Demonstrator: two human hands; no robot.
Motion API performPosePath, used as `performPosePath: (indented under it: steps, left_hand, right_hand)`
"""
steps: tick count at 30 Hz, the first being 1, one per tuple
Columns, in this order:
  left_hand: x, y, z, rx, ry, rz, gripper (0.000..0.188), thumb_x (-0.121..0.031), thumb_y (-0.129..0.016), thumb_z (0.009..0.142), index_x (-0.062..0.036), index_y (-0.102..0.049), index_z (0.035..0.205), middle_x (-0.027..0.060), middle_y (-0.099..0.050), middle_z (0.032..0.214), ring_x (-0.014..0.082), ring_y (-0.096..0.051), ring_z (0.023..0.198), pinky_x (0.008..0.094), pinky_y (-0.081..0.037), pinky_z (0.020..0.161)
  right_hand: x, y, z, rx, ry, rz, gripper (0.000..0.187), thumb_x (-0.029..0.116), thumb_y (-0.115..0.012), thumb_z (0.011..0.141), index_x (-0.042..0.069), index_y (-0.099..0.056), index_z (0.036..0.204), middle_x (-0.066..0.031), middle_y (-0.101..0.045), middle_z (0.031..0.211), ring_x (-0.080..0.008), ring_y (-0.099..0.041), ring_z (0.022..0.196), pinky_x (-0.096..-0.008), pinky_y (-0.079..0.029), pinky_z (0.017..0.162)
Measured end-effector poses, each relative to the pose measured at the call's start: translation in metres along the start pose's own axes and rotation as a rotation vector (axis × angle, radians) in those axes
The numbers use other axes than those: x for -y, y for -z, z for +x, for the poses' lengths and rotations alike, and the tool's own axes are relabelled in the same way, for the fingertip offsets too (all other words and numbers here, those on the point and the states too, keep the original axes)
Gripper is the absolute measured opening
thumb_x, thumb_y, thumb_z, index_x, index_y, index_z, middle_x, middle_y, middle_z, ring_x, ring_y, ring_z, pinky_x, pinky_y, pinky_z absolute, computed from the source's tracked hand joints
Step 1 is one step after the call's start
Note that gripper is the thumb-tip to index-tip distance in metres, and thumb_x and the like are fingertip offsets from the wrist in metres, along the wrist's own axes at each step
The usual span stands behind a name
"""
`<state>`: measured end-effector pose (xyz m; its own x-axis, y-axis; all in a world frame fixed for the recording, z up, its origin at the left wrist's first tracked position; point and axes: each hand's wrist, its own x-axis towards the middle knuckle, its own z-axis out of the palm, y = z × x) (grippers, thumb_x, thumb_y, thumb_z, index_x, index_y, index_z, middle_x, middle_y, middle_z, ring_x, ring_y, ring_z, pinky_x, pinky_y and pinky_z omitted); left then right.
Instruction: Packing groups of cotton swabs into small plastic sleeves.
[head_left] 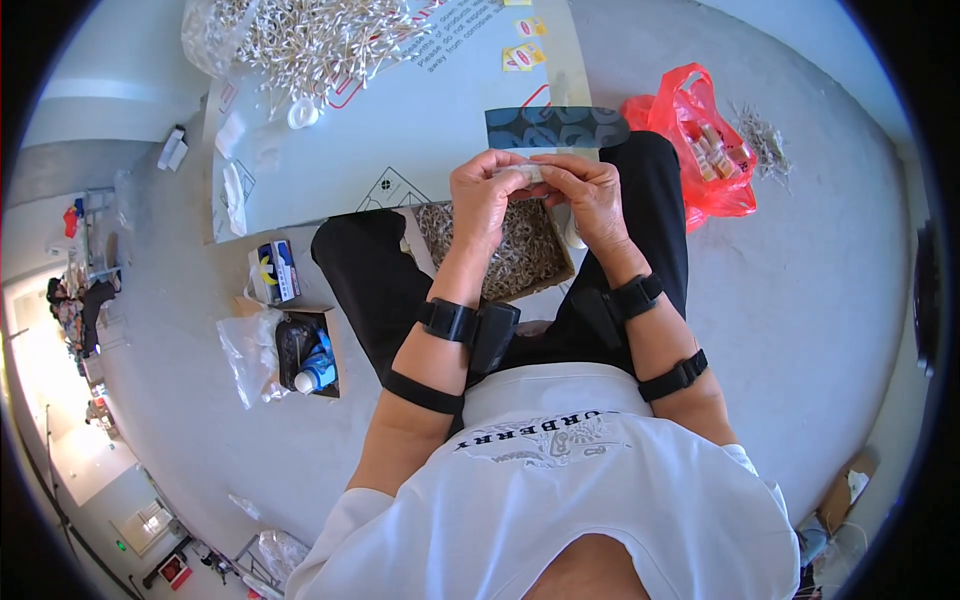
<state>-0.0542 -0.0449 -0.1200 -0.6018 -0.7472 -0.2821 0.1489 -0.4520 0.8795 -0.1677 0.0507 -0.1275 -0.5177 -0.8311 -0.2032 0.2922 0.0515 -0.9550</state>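
Both hands meet over the near edge of a pale board (320, 170). My left hand (487, 195) and my right hand (590, 195) are closed, fingertips together, on a small whitish bundle (533, 173). Fingers cover most of it, so its exact kind is hard to tell. Just below them, between my knees, stands an open cardboard box (557, 282) full of loose cotton swabs (490, 245). On the board beyond my hands, toward the left, lies a big heap of cotton swabs (310, 45). A dark patterned strip (555, 128) rests on the board's right edge.
A red plastic bag (735, 200) holding small packs stands on the floor at right, beside scattered swabs (762, 140). Yellow-and-white labels (523, 57) and a tape roll (302, 113) lie on the board. At left sit a small box (285, 270) and a carton with a blue bottle (318, 368).
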Motion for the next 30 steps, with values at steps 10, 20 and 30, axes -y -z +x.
performPosePath:
  steps: [10, 20, 30]
  left_hand:
    - [0.001, -0.003, 0.000, -0.024, 0.001, 0.063, 0.004, 0.002, -0.066, 0.078, 0.0031, -0.065, 0.082, 0.0054, -0.064, 0.079, 0.0120, -0.062, 0.069, 0.0267, -0.056, 0.063]
    - [-0.007, 0.007, 0.000, 0.006, 0.028, 0.215, 0.012, 0.001, -0.062, 0.079, 0.0035, -0.068, 0.089, 0.0069, -0.068, 0.082, 0.0116, -0.063, 0.070, 0.0236, -0.051, 0.062]
    - [-0.009, 0.045, 0.004, -0.084, -0.064, 0.319, 0.018, 0.001, -0.056, 0.082, 0.0046, -0.066, 0.096, 0.0106, -0.068, 0.093, 0.0168, -0.066, 0.083, 0.0267, -0.051, 0.070]
  right_hand:
    - [-0.008, -0.006, -0.001, -0.033, 0.278, -0.209, 0.010, -0.001, -0.062, 0.089, -0.001, -0.069, 0.095, -0.0019, -0.067, 0.083, -0.0050, -0.059, 0.074, -0.0217, -0.050, 0.064]
    - [-0.003, -0.011, -0.001, -0.048, 0.171, -0.180, 0.002, 0.000, -0.060, 0.090, -0.002, -0.060, 0.090, -0.0054, -0.066, 0.083, -0.0069, -0.060, 0.064, -0.0218, -0.048, 0.057]
    - [0.053, 0.076, 0.025, -0.649, 0.319, -0.153, 0.007, 0.003, -0.059, 0.090, -0.001, -0.058, 0.084, -0.0080, -0.064, 0.075, -0.0132, -0.064, 0.059, -0.0250, -0.048, 0.051]
